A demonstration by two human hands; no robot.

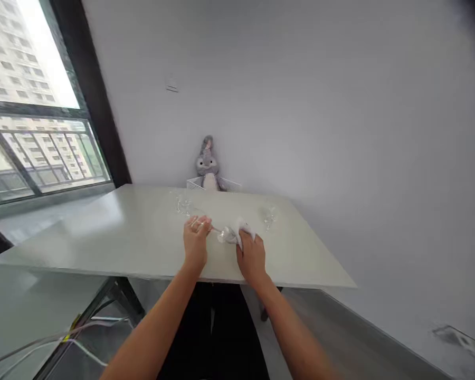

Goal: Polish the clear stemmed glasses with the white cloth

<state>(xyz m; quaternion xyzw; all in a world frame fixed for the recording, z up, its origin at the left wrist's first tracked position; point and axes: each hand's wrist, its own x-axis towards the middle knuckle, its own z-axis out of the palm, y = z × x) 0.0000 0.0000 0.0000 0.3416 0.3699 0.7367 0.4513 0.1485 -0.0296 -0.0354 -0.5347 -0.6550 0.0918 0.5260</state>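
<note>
A clear stemmed glass (pixel 226 235) lies sideways in the air above the table's near half. My left hand (pixel 197 235) is closed around its foot end, with the thin stem pointing right. At the glass's bowl, my right hand (pixel 252 253) grips a bunched white cloth (pixel 243 229). The cloth touches the bowl; whether part of it is inside I cannot tell for sure. Beyond my left hand stand several clear glasses (pixel 183 205), faint against the white top. Another bit of clear glassware (pixel 268 216) is to the right of the cloth, its outline hard to make out.
The white table (pixel 114 237) has its near edge just in front of my body. A grey plush rabbit (pixel 208 166) sits in a white basket (pixel 232 186) at the far edge. A window is on the left. Cables (pixel 83 327) hang by the table leg below.
</note>
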